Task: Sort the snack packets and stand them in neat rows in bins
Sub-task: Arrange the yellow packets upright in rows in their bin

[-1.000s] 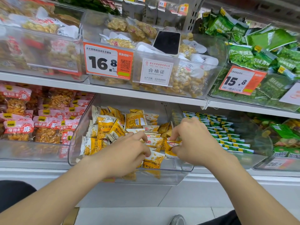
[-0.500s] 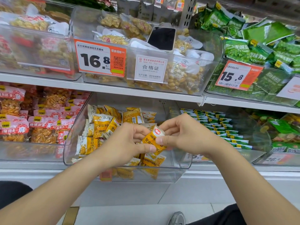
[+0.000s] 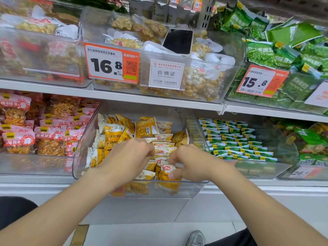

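A clear plastic bin [image 3: 79, 153] on the lower shelf holds small yellow-and-white snack packets [image 3: 113, 135], loose at the back left and standing in a row [image 3: 164, 145] down the middle. My right hand [image 3: 193, 163] pinches one yellow packet [image 3: 167, 172] at the near end of that row, close to the bin's front wall. My left hand [image 3: 129, 157] is inside the bin beside it, fingers curled against the row of packets; what they hold is hidden.
A bin of green-and-white packets [image 3: 236, 139] in neat rows stands to the right, a bin of red packets [image 3: 19, 139] to the left. On the shelf above, a phone [image 3: 178, 40] lies in a bin of peanut packets behind orange price tags [image 3: 111, 63]. A shoe [image 3: 195, 237] shows below.
Both hands held one yellow packet up above the bin half a second ago. They have dropped into the bin, and the packet now stands at the front of the middle row.
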`<state>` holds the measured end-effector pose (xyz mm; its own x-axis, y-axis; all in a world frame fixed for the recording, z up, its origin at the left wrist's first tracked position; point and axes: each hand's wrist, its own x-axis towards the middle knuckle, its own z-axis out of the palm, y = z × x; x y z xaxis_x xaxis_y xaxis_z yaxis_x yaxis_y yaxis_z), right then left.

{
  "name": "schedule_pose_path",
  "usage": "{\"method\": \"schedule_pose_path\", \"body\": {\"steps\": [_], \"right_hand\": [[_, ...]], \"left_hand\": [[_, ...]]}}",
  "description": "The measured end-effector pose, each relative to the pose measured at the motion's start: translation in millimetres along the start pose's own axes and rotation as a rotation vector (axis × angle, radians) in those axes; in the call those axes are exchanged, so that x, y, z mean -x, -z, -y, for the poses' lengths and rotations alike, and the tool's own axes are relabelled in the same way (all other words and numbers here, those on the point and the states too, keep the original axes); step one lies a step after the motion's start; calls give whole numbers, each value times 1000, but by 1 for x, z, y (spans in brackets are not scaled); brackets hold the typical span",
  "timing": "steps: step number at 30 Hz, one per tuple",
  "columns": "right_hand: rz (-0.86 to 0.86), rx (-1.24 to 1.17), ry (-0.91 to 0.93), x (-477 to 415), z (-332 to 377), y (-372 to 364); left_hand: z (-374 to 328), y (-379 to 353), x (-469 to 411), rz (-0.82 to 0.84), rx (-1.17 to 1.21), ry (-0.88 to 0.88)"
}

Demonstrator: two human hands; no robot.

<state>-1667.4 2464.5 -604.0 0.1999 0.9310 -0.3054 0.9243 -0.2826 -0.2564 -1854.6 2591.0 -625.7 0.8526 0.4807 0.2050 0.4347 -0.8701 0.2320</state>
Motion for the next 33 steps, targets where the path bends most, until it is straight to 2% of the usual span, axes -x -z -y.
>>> {"method": "schedule_pose_path", "body": {"steps": [10,14,15,19,22,24,26,28,29,31,33], "right_hand": [[174,-221,-270,-9,20,2],[55,-419,-289,-9,22,1],[21,-413,-270,-9,22,-1],[-9,-132,-135,-5,27,-8],[-32,-88,-246,-1,32,-4],[32,-97,-340,2,34,5],[112,-241,-389,5,35,14],[120,-443,-430,9,32,21],[119,-464,-435,10,33,21],[155,-249,-408,9,34,19],[144,-185,-391,4,35,11]], "left_hand": [[5,-8,2,61,-46,-45],[8,-10,1,63,-25,-46],[8,-11,1,61,-17,-43],[6,-10,2,46,-18,-39],[5,-9,2,47,-15,-40],[6,-8,3,46,-13,-43],[6,-8,3,46,-12,-41],[5,-6,2,47,-10,-41],[4,-6,2,44,-9,-46],[3,-5,3,27,-2,-70],[2,-5,3,18,-4,-98]]}}
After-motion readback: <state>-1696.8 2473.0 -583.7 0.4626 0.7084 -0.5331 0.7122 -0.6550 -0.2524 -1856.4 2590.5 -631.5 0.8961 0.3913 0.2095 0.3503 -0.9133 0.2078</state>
